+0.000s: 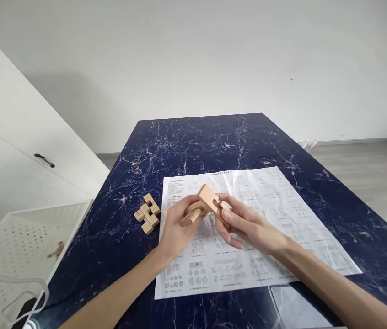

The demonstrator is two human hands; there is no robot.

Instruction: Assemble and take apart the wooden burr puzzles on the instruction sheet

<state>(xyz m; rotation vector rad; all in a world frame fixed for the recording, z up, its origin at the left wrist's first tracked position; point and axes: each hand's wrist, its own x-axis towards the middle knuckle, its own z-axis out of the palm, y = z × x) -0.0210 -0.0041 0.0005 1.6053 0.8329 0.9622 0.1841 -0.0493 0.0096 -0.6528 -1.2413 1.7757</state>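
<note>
Both my hands hold a wooden interlocking puzzle [207, 197] above a printed sheet. My left hand [177, 228] wraps round its left side, where a rod-like piece [190, 218] sticks out toward me. On the other side, my right hand [248, 224] pinches the notched end between thumb and fingers. A flat slotted piece tilts up at the top. My fingers hide part of the joints. Left of the sheet, several notched wooden blocks [148, 214] lie close together on the dark table.
The creased instruction sheet [282, 233] shows small printed diagrams. It lies on a blue marble-patterned table [193, 141]. At the front edge is a flat glossy object [296, 306]. To the left stand a white perforated basket [18, 242] with a wooden piece [56, 250] inside and a white cabinet [25, 119].
</note>
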